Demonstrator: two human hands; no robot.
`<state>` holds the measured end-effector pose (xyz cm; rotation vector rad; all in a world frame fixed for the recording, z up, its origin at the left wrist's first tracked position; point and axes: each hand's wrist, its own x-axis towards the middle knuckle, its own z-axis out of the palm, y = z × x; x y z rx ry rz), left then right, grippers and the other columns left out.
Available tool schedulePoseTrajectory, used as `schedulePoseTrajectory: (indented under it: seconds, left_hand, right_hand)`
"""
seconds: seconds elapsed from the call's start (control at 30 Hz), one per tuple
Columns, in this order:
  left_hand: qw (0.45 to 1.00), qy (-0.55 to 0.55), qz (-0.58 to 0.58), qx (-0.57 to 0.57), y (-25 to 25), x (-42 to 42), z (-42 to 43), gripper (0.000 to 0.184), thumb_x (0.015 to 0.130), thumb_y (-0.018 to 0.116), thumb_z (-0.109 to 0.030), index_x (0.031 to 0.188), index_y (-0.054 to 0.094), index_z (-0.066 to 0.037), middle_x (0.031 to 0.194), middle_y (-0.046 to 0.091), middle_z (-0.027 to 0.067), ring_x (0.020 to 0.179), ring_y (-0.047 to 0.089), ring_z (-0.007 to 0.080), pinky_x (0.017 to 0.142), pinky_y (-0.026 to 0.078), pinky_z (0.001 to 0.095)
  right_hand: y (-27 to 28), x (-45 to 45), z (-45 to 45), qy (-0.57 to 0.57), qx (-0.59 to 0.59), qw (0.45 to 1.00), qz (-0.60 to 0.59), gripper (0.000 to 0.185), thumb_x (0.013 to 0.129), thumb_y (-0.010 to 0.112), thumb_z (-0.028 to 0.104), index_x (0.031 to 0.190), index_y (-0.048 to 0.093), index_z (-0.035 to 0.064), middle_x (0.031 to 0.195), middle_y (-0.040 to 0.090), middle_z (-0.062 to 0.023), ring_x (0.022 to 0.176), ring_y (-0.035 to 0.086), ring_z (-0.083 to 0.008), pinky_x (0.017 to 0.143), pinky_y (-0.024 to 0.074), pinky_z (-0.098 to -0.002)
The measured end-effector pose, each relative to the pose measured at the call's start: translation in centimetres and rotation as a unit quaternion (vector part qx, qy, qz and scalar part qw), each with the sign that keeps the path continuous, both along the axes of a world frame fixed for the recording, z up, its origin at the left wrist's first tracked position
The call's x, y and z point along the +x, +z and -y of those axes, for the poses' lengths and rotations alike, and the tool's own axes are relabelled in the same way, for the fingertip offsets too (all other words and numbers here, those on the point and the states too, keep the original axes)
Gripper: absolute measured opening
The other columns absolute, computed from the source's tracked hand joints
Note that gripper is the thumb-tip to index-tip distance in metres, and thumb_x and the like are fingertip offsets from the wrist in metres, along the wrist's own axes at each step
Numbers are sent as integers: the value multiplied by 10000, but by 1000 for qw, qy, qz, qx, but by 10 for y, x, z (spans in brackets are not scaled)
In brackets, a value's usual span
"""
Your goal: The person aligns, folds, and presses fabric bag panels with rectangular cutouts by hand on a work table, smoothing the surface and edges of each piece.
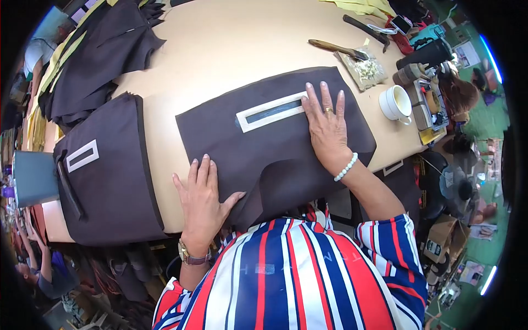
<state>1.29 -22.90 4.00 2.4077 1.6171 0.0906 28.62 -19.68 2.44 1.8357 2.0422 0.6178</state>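
Note:
A dark brown sheet of leather or fabric [220, 126] lies before me on the table, its near edge curled up and hanging toward my body. Stuck or laid on it is a pale rectangular frame [269, 113] around a dark slot. My right hand [328, 132] lies flat on the sheet, fingers spread, with the index finger at the frame's right end. At the sheet's lower left edge, my left hand [201, 201] rests with fingers stretched out and the thumb on the material. Neither hand grasps anything.
To the left lies a stack of similar dark pieces [113, 192] with another pale frame [82, 156] and a dark bar [70, 187]. More dark pieces [104, 49] are behind. On the right are a brush [335, 48], a bag of pale bits [366, 69], a white mug [394, 103] and a hammer-like tool [364, 28].

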Motion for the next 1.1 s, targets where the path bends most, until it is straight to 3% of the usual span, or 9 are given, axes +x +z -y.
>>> schedulePoseTrajectory:
  seconds: [0.13, 0.57, 0.67, 0.77, 0.9, 1.1]
  left_hand:
    - [1000, 5, 12, -4, 0, 0, -1, 771, 698, 718, -453, 1255, 482, 25, 1361, 420, 134, 1278, 353, 310, 1035, 182, 613]
    - [1000, -11, 13, 3, 0, -2, 0, 748, 729, 689, -440, 1252, 465, 46, 1357, 406, 146, 1270, 347, 322, 1035, 185, 607]
    - [1000, -13, 8, 1, 0, -2, -1, 751, 730, 689, -438, 1258, 459, 44, 1358, 403, 146, 1273, 343, 321, 1037, 180, 609]
    - [1000, -12, 6, 0, 0, -2, -1, 753, 728, 691, -437, 1259, 457, 43, 1358, 404, 146, 1275, 342, 320, 1039, 175, 611]
    - [1000, -5, 10, -4, 1, -1, 0, 758, 721, 696, -437, 1261, 459, 39, 1357, 405, 144, 1274, 344, 317, 1038, 177, 611]
    - [1000, -4, 8, -1, 2, 0, 0, 758, 717, 700, -436, 1257, 464, 42, 1354, 411, 144, 1272, 346, 316, 1034, 188, 611]
  right_hand:
    - [0, -9, 0, -2, -9, 998, 58, 543, 822, 484, 174, 1344, 411, 44, 1484, 178, -82, 1378, 123, -332, 1097, 91, -559]
    - [-11, -86, 9, 108, 12, 971, -212, 513, 813, 496, 182, 1298, 458, 19, 1456, 233, -116, 1326, 225, -367, 1046, 180, -589]
    - [-8, -90, 8, 120, 4, 956, -269, 435, 820, 495, 159, 1246, 535, 83, 1445, 265, -131, 1322, 236, -387, 1030, 175, -621]
    - [11, -74, 3, 71, -46, 928, -363, 409, 784, 494, 52, 1163, 606, 153, 1451, 270, -129, 1336, 216, -381, 1019, 167, -642]
    - [15, -66, -5, 84, 23, 947, -310, 163, 833, 499, 119, 904, 644, 92, 1421, 313, -150, 1321, 241, -404, 1004, 172, -665]
    - [2, -77, -14, 90, 9, 920, -382, 199, 837, 491, 114, 981, 620, 68, 1415, 316, -149, 1322, 232, -402, 1011, 164, -660]
